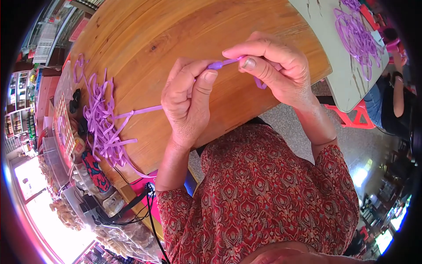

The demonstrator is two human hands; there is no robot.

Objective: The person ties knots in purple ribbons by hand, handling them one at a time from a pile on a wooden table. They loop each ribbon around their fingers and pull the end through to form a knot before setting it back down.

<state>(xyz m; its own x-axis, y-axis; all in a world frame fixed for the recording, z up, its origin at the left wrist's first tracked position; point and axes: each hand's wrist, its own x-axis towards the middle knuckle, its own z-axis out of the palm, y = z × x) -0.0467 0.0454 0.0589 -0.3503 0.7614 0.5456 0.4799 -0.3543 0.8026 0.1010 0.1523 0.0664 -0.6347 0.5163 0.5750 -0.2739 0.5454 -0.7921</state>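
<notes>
Two grips share one narrow purple strip (pixel 229 62): the left grip (pixel 188 90) pinches it between thumb and forefinger, and the right grip (pixel 283 70) pinches it just beside, leaving a short, straight span between them. At the left fingertips sits a small bluish-purple lump (pixel 215 65); whether it is a knot, a fold or a separate piece, I cannot tell. A short purple loop (pixel 260 82) hangs below the right fingers.

Left of the left grip, a tangled purple heap (pixel 103 119) lies on the wooden bench (pixel 145 35), and a strand (pixel 143 110) runs from it to behind the left hand. A pull on that strand could tighten the tangle or drag the heap along, since its coils cross over one another. The lump could slip out if the left pinch loosens, being small and held only at the fingertips. Nearer the left forearm, another strand reaches the bench edge close to dark cables (pixel 150 196), where it could catch if drawn sideways.
</notes>
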